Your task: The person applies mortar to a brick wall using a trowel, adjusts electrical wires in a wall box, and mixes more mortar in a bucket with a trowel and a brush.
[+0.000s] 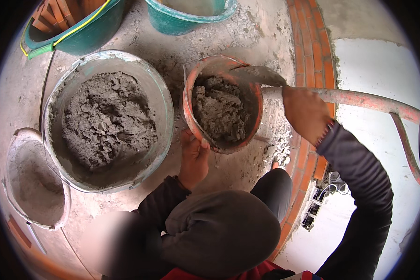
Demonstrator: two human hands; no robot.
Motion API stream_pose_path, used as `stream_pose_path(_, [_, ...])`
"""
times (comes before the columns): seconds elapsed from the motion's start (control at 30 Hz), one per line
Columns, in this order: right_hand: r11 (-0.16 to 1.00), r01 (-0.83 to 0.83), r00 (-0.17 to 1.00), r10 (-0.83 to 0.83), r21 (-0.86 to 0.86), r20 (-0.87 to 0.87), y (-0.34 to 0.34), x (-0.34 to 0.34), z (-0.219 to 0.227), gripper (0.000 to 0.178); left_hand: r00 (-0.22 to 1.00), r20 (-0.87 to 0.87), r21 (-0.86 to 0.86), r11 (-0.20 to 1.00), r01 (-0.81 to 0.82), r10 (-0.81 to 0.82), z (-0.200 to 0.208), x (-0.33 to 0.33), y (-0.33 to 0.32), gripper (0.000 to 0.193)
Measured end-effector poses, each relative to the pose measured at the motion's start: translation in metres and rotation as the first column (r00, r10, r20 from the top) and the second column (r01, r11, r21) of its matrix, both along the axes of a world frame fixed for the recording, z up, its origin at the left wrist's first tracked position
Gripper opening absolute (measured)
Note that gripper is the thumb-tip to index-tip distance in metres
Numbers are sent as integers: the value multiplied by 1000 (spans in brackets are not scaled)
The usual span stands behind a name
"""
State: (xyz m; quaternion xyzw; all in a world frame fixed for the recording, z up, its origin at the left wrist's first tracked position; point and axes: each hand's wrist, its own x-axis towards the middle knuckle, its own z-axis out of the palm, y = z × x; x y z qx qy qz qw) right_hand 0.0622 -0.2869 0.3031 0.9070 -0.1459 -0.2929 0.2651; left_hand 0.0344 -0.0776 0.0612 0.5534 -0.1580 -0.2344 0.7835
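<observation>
Gripping the near rim of a small orange plastic bucket (221, 105), the left hand (193, 156) has its fingers curled over the edge, and the bucket tilts toward the person, part full of lumpy grey mortar. The right hand (305, 112) is closed around the pale shaft of a long-handled shovel (359, 99), whose mortar-caked metal blade (256, 75) rests on the bucket's far rim. Just left of the orange bucket stands 1 large grey round tub (108, 122) holding a big mound of the same mortar; the 2 nearly touch. At the far left lies 1 empty, cement-crusted pale bucket (35, 179). Along the top edge sit 2 green plastic tubs: 1 (74, 25) with a yellow rim cord and reddish bricks inside, 1 (191, 14) holding grey mix. That makes 5 containers on the dusty concrete floor (247, 32). A curved band of red bricks (315, 46) runs down the right side. No labels or signs are readable.
</observation>
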Motion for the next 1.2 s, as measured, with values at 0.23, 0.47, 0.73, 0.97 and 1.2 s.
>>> stream_pose_path(0.23, [839, 286, 880, -38, 464, -474, -54, 32, -18, 11, 1000, -1, 32, 999, 29, -29, 0, -1, 3, 24])
stream_pose_path(0.47, [316, 829, 558, -527, 461, -642, -15, -13, -22, 13, 998, 46, 43, 998, 46, -48, -7, 2, 5, 24])
stream_pose_path(0.73, [-340, 800, 220, -600, 494, -769, 8, -24, -58, 12, 990, -106, -1, 995, 95, -95, -2, -5, 3, 29])
stream_pose_path(0.97, [-653, 614, 11, -554, 443, -832, 12, -34, -53, 9, 996, -28, 39, 996, 83, -82, 5, 11, 9, 30])
stream_pose_path(1.2, [-933, 277, -201, -289, 229, -936, -12, -46, -47, 14, 962, -253, 42, 992, 121, -107, 9, 6, 15, 30])
